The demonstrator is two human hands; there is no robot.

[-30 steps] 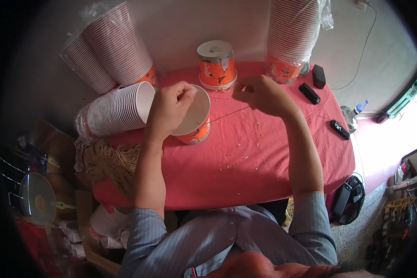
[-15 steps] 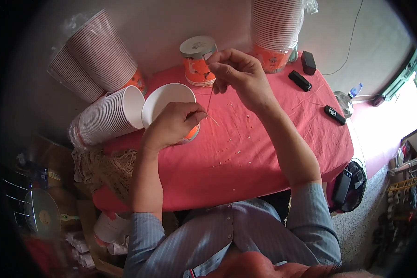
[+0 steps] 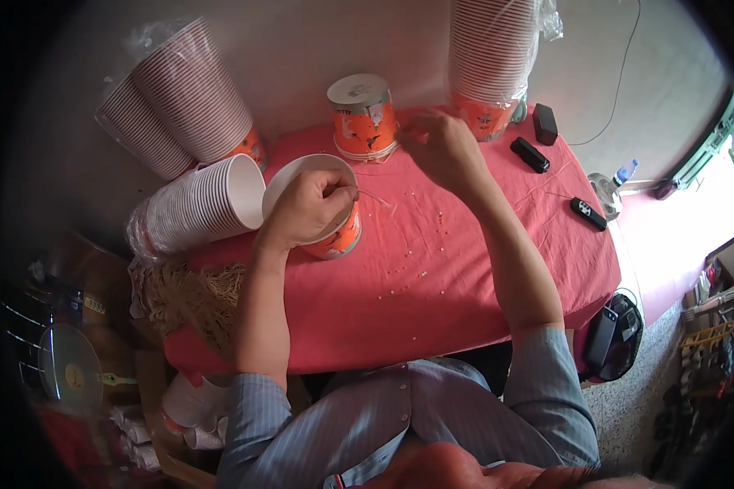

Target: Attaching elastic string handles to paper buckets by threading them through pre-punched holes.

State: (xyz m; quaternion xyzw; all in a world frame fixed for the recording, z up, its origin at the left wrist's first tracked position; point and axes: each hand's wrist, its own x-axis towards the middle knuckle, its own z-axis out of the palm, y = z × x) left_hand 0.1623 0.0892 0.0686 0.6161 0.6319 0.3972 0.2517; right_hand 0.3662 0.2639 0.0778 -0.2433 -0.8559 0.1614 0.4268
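Observation:
My left hand (image 3: 310, 205) is closed in a pinch over the mouth of an orange paper bucket (image 3: 334, 243) with a white inside. A thin string (image 3: 377, 200) sticks out from its fingertips toward the right. Part of the bucket's opening is hidden behind that hand. My right hand (image 3: 450, 155) hovers over the far part of the table, its fingers smeared by motion, so what they hold cannot be made out. Just left of it, an upside-down orange bucket (image 3: 365, 126) with a pale base stands on the table.
Nested white buckets (image 3: 208, 200) lie on their side at the left. Tall wrapped stacks (image 3: 497, 49) stand behind. A bundle of tan strings (image 3: 192, 297) hangs near the left table edge. Small white and orange bits dot the red cloth (image 3: 367, 326). Black devices (image 3: 530, 155) lie at right.
My right hand has moved right and slightly down, away from my left hand. The string stretched between the hands now trails loosely from my left fingers, which have curled in more tightly.

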